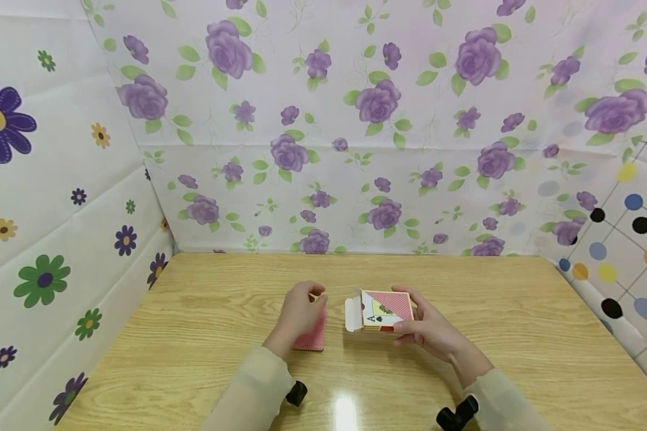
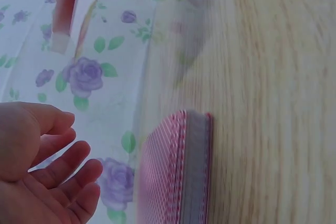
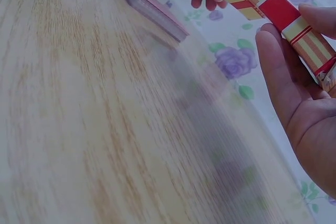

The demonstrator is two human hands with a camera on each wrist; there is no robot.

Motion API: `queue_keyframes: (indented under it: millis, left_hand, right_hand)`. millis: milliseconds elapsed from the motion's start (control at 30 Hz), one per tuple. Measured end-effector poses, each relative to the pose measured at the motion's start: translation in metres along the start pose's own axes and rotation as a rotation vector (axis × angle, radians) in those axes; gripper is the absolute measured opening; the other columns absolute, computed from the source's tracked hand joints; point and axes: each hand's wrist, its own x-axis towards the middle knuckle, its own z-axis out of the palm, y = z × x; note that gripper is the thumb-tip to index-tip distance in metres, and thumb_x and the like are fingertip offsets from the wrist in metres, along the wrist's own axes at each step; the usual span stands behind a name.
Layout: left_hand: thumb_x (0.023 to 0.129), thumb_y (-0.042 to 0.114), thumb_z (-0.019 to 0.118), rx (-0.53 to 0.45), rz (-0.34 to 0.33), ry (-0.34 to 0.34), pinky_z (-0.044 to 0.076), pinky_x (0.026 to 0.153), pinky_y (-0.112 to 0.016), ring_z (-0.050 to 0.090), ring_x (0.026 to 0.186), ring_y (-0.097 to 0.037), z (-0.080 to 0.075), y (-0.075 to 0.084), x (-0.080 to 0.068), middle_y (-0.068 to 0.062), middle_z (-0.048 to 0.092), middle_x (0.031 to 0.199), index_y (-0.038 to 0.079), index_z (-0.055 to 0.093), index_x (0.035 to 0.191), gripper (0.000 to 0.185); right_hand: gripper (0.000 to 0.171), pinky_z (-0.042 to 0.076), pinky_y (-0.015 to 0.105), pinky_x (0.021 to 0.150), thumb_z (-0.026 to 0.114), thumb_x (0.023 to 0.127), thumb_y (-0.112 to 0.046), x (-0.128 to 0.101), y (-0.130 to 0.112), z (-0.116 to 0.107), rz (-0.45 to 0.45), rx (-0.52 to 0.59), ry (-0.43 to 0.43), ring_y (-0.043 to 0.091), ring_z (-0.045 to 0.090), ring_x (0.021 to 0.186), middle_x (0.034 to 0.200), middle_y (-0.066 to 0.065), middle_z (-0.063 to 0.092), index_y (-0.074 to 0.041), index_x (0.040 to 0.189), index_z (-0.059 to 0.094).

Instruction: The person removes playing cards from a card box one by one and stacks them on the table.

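Observation:
A deck of red-backed playing cards (image 1: pixel 311 337) (image 2: pixel 178 174) (image 3: pixel 151 2) lies flat on the wooden table (image 1: pixel 205 323). My left hand (image 1: pixel 308 301) (image 2: pixel 73 174) hovers just over it, fingers loosely bent; in the left wrist view they stand apart from the deck and hold nothing. My right hand (image 1: pixel 410 318) (image 3: pixel 294 45) grips a red and yellow card box (image 1: pixel 386 309) (image 3: pixel 286 17) just above the table to the right of the deck. The box's white flap (image 1: pixel 350 313) hangs open toward the deck.
Floral sheets form walls behind (image 1: pixel 356 149) and to the left (image 1: pixel 59 209), and a dotted sheet stands at the right (image 1: pixel 620 251). The table's far edge meets the back wall.

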Motion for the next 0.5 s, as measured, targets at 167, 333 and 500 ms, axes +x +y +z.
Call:
queue_keyframes:
  millis: [167,333,500]
  left_hand:
    - [0.092,0.013,0.060,-0.049,0.043,0.011,0.051,0.074,-0.034,0.059,0.088,-0.021,0.003,0.005,-0.005,-0.010,0.065,0.100,0.002,0.066,0.106,0.019]
    - [0.092,0.014,0.058,-0.096,0.073,-0.018,0.050,0.070,-0.027,0.059,0.084,-0.018,0.009,0.008,-0.009,-0.009,0.066,0.098,0.001,0.065,0.107,0.020]
    - [0.092,0.014,0.059,-0.131,0.089,-0.030,0.049,0.067,-0.023,0.058,0.082,-0.017,0.014,0.011,-0.012,-0.008,0.067,0.096,0.001,0.066,0.105,0.019]
  right_hand:
    - [0.081,0.057,0.036,0.074,0.058,0.090,0.002,0.001,0.000,0.001,0.007,-0.005,0.008,0.028,0.065,0.105,0.126,0.011,0.056,-0.020,0.149,0.008]
    - [0.081,0.057,0.035,0.073,0.060,0.089,0.000,0.003,0.000,0.002,0.012,-0.007,0.016,0.028,0.065,0.104,0.126,0.010,0.055,-0.021,0.149,0.010]
    - [0.080,0.057,0.034,0.072,0.060,0.089,0.001,0.004,0.002,0.002,-0.002,-0.009,0.006,0.028,0.065,0.104,0.125,0.010,0.057,-0.020,0.148,0.012]
